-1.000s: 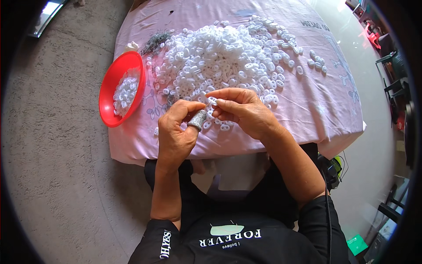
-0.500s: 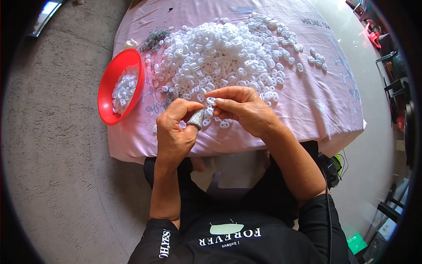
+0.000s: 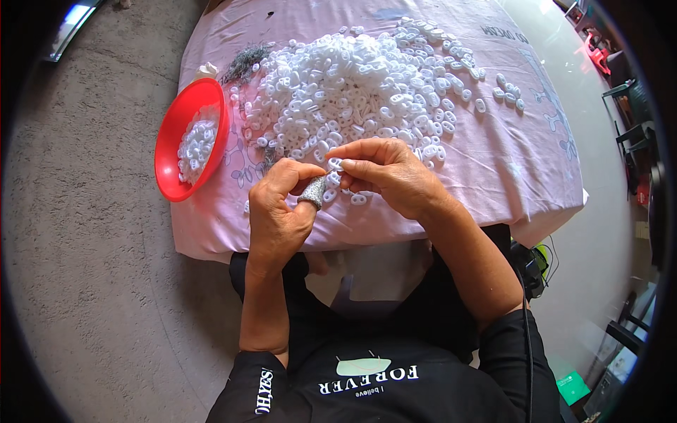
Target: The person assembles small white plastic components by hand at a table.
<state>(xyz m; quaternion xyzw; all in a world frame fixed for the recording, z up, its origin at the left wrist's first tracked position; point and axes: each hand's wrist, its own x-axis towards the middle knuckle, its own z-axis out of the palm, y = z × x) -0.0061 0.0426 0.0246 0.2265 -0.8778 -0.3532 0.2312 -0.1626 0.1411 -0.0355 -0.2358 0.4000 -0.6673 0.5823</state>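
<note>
Between the thumb and index finger of my right hand (image 3: 391, 176) is a small white oval plastic piece with two holes (image 3: 335, 163). My left hand (image 3: 280, 211) is closed right beside it, its index fingertip close to the piece. A grey speckled cover (image 3: 312, 193) wraps the left thumb. What the left fingers pinch, if anything, is hidden. Beyond both hands spreads a large heap of the same white pieces (image 3: 345, 84), with a few loose ones just under the fingers.
A red plastic bowl (image 3: 166, 162) holding more white pieces stands tilted at the table's left edge. The table has a pink printed cloth (image 3: 493, 176). Grey fuzzy scraps (image 3: 247, 62) lie at the heap's left. Several loose pieces (image 3: 508, 92) sit to the right.
Both hands stay nearly in place. The white piece in my right fingers has turned slightly and sits a little closer to the left fingertips. The whole view has shifted slightly.
</note>
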